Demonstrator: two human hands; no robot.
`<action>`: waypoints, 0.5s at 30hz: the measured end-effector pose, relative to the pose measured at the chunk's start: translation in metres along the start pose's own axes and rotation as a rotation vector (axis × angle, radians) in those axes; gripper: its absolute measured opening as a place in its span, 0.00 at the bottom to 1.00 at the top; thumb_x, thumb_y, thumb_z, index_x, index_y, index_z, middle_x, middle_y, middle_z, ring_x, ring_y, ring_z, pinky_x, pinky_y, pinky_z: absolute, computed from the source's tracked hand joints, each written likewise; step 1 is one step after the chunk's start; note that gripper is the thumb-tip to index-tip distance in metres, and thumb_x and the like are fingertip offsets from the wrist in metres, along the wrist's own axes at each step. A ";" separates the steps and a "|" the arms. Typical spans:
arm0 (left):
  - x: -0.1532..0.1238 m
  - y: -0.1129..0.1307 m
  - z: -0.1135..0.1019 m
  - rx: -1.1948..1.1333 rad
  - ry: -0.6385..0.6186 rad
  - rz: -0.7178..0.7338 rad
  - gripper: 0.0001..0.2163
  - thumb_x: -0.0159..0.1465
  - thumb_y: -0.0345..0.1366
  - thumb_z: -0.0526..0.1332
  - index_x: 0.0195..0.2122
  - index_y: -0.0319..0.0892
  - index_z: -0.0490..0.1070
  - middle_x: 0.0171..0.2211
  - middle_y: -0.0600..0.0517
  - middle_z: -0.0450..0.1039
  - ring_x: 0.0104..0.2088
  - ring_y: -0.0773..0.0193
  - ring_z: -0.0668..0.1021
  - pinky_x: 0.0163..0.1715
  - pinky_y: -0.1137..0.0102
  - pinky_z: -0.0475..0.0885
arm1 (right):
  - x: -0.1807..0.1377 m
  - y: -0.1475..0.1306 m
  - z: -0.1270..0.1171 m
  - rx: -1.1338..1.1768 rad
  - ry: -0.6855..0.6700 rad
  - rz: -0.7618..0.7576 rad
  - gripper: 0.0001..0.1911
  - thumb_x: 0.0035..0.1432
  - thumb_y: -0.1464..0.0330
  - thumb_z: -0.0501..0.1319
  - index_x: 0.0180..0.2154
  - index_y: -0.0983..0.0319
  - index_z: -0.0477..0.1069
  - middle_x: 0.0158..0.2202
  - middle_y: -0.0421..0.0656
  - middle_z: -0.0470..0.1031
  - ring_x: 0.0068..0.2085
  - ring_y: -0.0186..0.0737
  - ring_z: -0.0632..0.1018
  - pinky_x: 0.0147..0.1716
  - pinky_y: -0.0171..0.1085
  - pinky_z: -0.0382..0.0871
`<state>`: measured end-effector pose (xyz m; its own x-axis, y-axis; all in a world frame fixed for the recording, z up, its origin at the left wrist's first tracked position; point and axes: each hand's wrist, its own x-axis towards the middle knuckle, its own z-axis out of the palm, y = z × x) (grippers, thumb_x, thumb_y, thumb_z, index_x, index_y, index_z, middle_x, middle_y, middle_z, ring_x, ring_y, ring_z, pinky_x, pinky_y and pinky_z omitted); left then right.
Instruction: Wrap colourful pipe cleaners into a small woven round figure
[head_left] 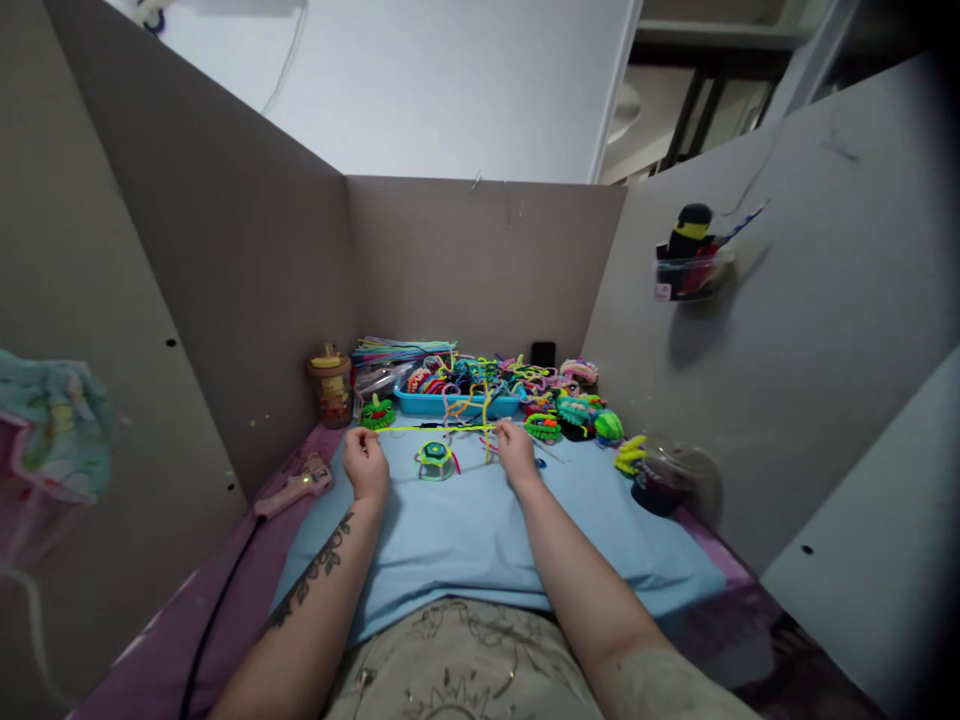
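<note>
A yellow-green pipe cleaner (pixel 420 429) is stretched level between my two hands above the blue cloth. My left hand (pixel 367 462) pinches its left end, fingers closed. At the other end, my right hand (pixel 514 455) is closed on it too. Below the strand, a small round piece (pixel 436 459) in green and teal, made of pipe cleaners, sits on the cloth. Just left of my right hand, a yellow strand (pixel 487 420) runs upright past the stretched one. Behind lies a blue tray (pixel 427 404) heaped with colourful pipe cleaners.
A pink glue gun (pixel 296 492) with a black cord lies at left. Near it stand a brown-lidded cup (pixel 330 390) and a green pipe-cleaner figure (pixel 377 413). Finished-looking fuzzy pieces (pixel 574 410) and a dark round container (pixel 658 488) are at right. Grey panels surround the table.
</note>
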<state>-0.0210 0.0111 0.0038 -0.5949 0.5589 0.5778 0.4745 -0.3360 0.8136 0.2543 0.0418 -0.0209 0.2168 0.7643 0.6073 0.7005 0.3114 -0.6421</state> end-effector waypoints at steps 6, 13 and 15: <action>0.000 0.002 0.000 -0.019 -0.018 -0.001 0.02 0.60 0.32 0.54 0.30 0.43 0.64 0.24 0.56 0.65 0.27 0.66 0.69 0.29 0.72 0.60 | 0.008 0.015 -0.016 -0.002 0.172 0.097 0.18 0.57 0.67 0.49 0.34 0.65 0.76 0.34 0.51 0.79 0.37 0.46 0.75 0.38 0.40 0.65; -0.001 0.006 0.001 -0.055 -0.127 0.021 0.04 0.58 0.34 0.56 0.28 0.43 0.66 0.21 0.57 0.64 0.24 0.66 0.67 0.26 0.73 0.59 | 0.009 0.026 -0.034 -0.029 0.258 0.144 0.17 0.52 0.67 0.50 0.29 0.63 0.77 0.30 0.48 0.78 0.34 0.45 0.73 0.34 0.37 0.63; -0.002 0.007 0.002 -0.062 -0.143 0.025 0.04 0.58 0.35 0.56 0.27 0.43 0.66 0.21 0.57 0.63 0.24 0.66 0.67 0.26 0.73 0.59 | 0.010 0.028 -0.037 -0.038 0.267 0.166 0.17 0.51 0.67 0.50 0.29 0.63 0.77 0.29 0.48 0.78 0.33 0.44 0.72 0.33 0.36 0.62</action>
<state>-0.0158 0.0091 0.0080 -0.4828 0.6506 0.5861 0.4442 -0.3948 0.8042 0.3008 0.0372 -0.0156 0.4973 0.6262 0.6005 0.6647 0.1698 -0.7275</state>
